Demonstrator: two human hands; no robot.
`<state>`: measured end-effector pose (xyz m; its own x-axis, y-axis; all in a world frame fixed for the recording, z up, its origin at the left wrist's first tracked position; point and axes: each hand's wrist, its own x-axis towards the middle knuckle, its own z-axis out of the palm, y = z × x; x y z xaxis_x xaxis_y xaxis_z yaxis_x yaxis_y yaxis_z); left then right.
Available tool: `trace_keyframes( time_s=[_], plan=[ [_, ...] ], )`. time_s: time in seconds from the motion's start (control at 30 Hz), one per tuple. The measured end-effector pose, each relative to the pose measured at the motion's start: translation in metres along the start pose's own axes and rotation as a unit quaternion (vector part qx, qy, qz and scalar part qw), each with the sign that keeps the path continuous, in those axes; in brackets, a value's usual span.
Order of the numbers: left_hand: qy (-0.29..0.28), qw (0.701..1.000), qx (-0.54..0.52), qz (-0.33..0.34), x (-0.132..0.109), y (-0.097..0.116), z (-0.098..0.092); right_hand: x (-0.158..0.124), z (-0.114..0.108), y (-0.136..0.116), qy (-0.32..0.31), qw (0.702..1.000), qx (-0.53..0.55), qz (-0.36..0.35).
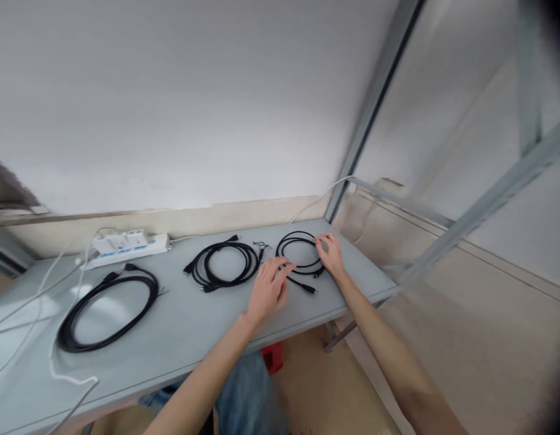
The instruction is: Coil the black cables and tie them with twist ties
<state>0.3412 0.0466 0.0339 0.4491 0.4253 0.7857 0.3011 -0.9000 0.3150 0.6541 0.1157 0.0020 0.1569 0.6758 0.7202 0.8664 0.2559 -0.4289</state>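
A loosely coiled black cable [300, 273] lies on the right part of the grey table, its connector ends on the near side of the loop. My left hand [269, 287] is at the coil's left edge, with thumb and fingers drawn together over the cable; the fingertips partly hide the grip. On the coil's right edge, my right hand [330, 255] pinches the cable between thumb and fingers. Just left of my left hand rests a second black cable coil [225, 282], with thin black twist ties [261, 245] by its upper right side.
Farther left on the table [184, 320] lies another black cable coil [108, 343]. Behind it stands a white power strip [135, 249] with plugs in it. White cords [74, 379] trail over the left side. A metal frame post [362, 136] rises at the back right.
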Motion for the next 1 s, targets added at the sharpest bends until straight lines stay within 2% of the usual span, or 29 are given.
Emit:
trace_keyframes(
  time_s=[0.03,0.1,0.17,0.27,0.33,0.4,0.5,0.53,0.57,0.6,0.67,0.73,0.8,0.87,0.93,0.97,1.0],
  plan=[
    [-0.011,1.000,0.015,0.006,-0.011,-0.001,-0.022,0.000,0.000,0.000,-0.009,1.000,0.003,-0.006],
    [-0.012,0.998,0.058,-0.025,-0.041,-0.011,-0.071,-0.001,0.001,0.000,-0.015,1.000,0.015,-0.013],
    [0.001,0.988,0.123,-0.095,-0.075,-0.027,-0.122,-0.001,0.002,-0.001,0.006,0.999,0.031,-0.008],
    [-0.022,0.946,0.229,-0.226,-0.123,-0.054,-0.191,-0.001,0.000,-0.001,0.042,0.998,0.042,0.012],
    [-0.072,0.911,0.299,-0.276,-0.146,-0.068,-0.224,0.001,-0.004,-0.003,0.078,0.996,0.039,0.023],
    [-0.123,0.879,0.359,-0.289,-0.160,-0.076,-0.245,0.003,-0.010,-0.009,0.139,0.989,0.022,0.039],
    [-0.176,0.846,0.419,-0.280,-0.163,-0.079,-0.257,-0.001,-0.015,-0.043,0.234,0.971,-0.008,0.052],
    [-0.189,0.840,0.426,-0.279,-0.161,-0.078,-0.258,-0.005,-0.014,-0.063,0.252,0.967,-0.004,0.045],
    [-0.199,0.836,0.426,-0.283,-0.157,-0.077,-0.258,-0.011,-0.011,-0.089,0.244,0.969,0.017,0.025],
    [-0.206,0.833,0.423,-0.293,-0.151,-0.076,-0.258,-0.019,-0.005,-0.119,0.209,0.977,0.051,-0.004],
    [-0.206,0.825,0.416,-0.322,-0.138,-0.075,-0.258,-0.035,0.011,-0.186,0.095,0.984,0.122,-0.094],
    [-0.175,0.822,0.433,-0.325,-0.125,-0.073,-0.258,-0.046,0.031,-0.254,-0.023,0.968,0.188,-0.165],
    [-0.116,0.831,0.464,-0.284,-0.112,-0.073,-0.257,-0.045,0.052,-0.310,-0.113,0.947,0.236,-0.185],
    [-0.056,0.850,0.477,-0.218,-0.100,-0.074,-0.254,-0.030,0.073,-0.346,-0.157,0.939,0.274,-0.135],
    [-0.023,0.873,0.463,-0.150,-0.088,-0.079,-0.248,-0.009,0.093,-0.360,-0.194,0.923,0.329,-0.049],
    [-0.020,0.885,0.449,-0.121,-0.083,-0.082,-0.244,0.003,0.103,-0.360,-0.231,0.900,0.369,0.004],
    [-0.025,0.896,0.433,-0.098,-0.077,-0.086,-0.240,0.013,0.111,-0.357,-0.280,0.864,0.413,0.065]
  ],
)
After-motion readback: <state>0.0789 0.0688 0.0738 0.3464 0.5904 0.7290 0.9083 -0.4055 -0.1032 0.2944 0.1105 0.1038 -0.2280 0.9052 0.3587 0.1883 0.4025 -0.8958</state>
